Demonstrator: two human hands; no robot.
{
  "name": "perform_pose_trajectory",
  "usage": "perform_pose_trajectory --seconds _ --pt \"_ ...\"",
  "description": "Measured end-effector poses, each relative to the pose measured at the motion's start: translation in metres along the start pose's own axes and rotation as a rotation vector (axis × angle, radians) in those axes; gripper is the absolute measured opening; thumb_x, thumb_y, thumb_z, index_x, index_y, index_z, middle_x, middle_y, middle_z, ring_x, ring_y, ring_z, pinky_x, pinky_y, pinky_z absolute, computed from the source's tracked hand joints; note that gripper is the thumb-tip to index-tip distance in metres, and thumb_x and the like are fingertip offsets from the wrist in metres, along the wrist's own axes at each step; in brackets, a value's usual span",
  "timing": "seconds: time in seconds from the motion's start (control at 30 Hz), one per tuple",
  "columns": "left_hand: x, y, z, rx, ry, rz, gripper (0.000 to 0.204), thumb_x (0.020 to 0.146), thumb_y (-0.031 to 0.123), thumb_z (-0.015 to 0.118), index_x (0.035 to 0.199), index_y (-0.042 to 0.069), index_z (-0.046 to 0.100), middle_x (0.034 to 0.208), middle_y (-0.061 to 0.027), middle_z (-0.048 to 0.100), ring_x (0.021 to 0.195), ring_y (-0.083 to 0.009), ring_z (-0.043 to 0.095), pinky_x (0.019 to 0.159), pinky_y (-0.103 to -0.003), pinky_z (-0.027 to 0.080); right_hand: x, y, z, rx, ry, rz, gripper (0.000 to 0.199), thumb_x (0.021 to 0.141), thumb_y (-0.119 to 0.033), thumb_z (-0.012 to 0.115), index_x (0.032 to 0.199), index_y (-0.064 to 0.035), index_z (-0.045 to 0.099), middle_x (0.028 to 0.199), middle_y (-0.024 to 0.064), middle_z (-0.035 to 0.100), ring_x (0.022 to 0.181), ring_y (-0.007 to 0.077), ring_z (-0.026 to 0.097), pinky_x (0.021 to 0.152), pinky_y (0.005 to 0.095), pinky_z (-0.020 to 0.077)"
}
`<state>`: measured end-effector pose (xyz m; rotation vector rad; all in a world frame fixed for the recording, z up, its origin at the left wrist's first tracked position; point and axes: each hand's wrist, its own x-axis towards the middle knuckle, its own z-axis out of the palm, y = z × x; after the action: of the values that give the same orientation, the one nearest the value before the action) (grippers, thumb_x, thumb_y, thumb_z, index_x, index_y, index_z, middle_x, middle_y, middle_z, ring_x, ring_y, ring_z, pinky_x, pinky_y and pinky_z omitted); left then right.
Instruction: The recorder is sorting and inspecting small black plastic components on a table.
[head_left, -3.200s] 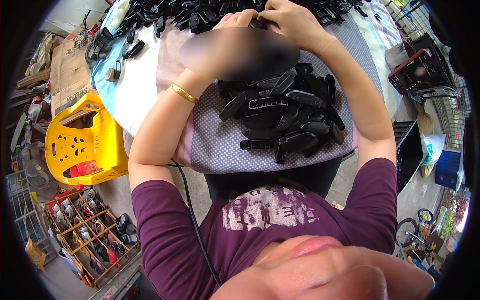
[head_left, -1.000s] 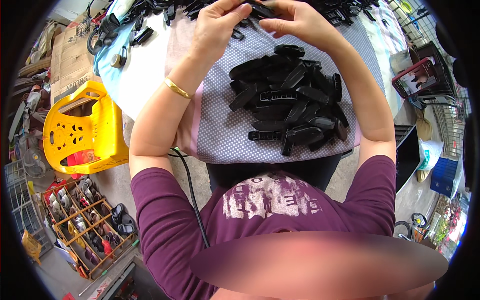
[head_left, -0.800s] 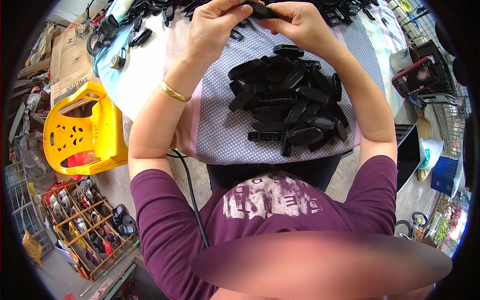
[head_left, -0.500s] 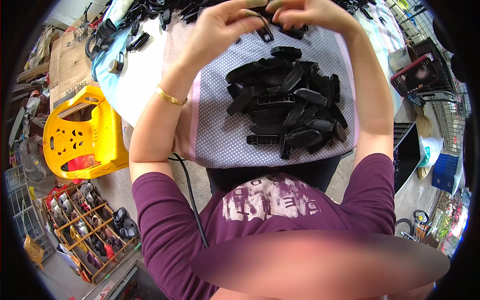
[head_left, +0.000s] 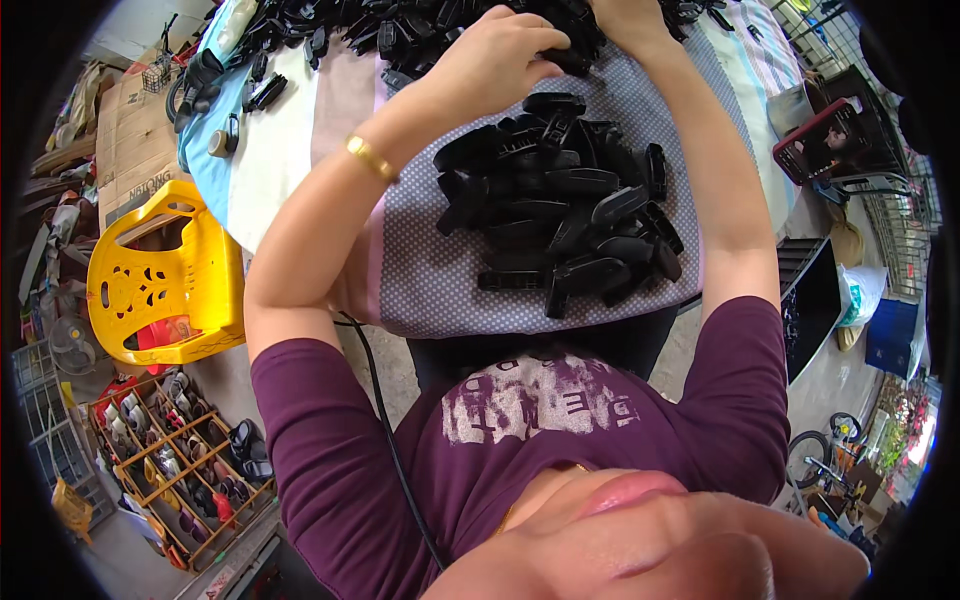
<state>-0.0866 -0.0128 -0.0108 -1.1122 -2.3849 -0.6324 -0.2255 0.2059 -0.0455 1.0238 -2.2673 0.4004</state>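
A heap of black plastic clip parts [head_left: 565,215] lies on a dotted lilac cloth [head_left: 440,290] in front of me. My left hand [head_left: 495,60], with a gold bangle at the wrist, is curled over a black part at the far edge of the heap. My right hand [head_left: 625,15] reaches to the same spot at the top of the view; its fingers are cut off by the frame edge. More loose black parts [head_left: 400,25] are spread across the far side of the table.
A yellow plastic chair [head_left: 160,275] stands to the left. Below it is a wooden shoe rack [head_left: 180,465] with several shoes. A red crate [head_left: 825,140] and dark boxes sit at the right. A black cable [head_left: 385,430] runs down my shirt.
Both hands have moved farther away, up toward the far pile of parts. The heap on the cloth looks unchanged.
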Motion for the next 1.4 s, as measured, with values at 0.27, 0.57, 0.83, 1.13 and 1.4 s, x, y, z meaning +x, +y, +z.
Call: perform_pose_trajectory --seconds 0.27,0.57,0.83,1.13,1.4 --pt "0.013 -0.025 0.032 0.269 -0.208 -0.121 0.034 0.086 0.016 0.076 0.118 0.005 0.070 0.108 -0.0136 0.069 0.101 -0.0304 0.064 0.090 -0.039 0.053 -0.003 -0.004 -0.008 -0.319 -0.042 0.019 0.018 0.078 -0.020 0.077 0.092 -0.0128 0.069 0.104 0.0054 0.063 0.101 0.0269 0.061 0.084 0.0420 0.0499" --pt "-0.023 -0.011 -0.002 0.007 0.024 -0.341 0.044 0.082 0.027 0.084 0.113 0.005 0.061 0.103 -0.0125 0.068 0.095 -0.0328 0.068 0.086 -0.041 0.055 -0.003 -0.009 0.000 -0.198 0.126 0.220 0.011 0.087 -0.014 0.063 0.094 -0.0114 0.070 0.100 0.0085 0.067 0.101 0.0293 0.063 0.085 0.0452 0.0490" --pt "-0.032 -0.002 -0.020 0.053 -0.023 -0.461 0.021 0.090 0.011 0.070 0.109 0.003 0.070 0.110 -0.0180 0.065 0.098 -0.0350 0.068 0.089 -0.041 0.055 -0.012 0.016 0.005 -0.310 0.020 0.265 0.017 0.082 -0.017 0.062 0.095 -0.0091 0.070 0.095 0.0123 0.070 0.098 0.0321 0.066 0.083 0.0474 0.0545" --pt "-0.032 -0.019 -0.007 -0.737 0.069 -0.756 0.040 0.090 0.009 0.079 0.127 0.000 0.066 0.103 -0.0066 0.073 0.087 -0.0098 0.067 0.074 -0.023 0.054 -0.001 -0.038 -0.038 0.617 0.212 0.302 0.022 0.078 -0.013 0.070 0.094 0.0007 0.071 0.083 0.0193 0.072 0.079 0.0329 0.072 0.073 0.0402 0.0564" --pt "-0.044 -0.042 0.014 -1.053 0.362 -0.843 0.034 0.095 0.011 0.073 0.128 0.004 0.067 0.104 -0.0050 0.073 0.079 -0.0115 0.067 0.066 -0.025 0.053 -0.003 -0.120 -0.051 0.082 -0.015 -0.015 0.036 0.085 -0.004 0.065 0.121 0.0007 0.063 0.105 0.0206 0.069 0.093 0.0371 0.070 0.078 0.0428 0.0575"
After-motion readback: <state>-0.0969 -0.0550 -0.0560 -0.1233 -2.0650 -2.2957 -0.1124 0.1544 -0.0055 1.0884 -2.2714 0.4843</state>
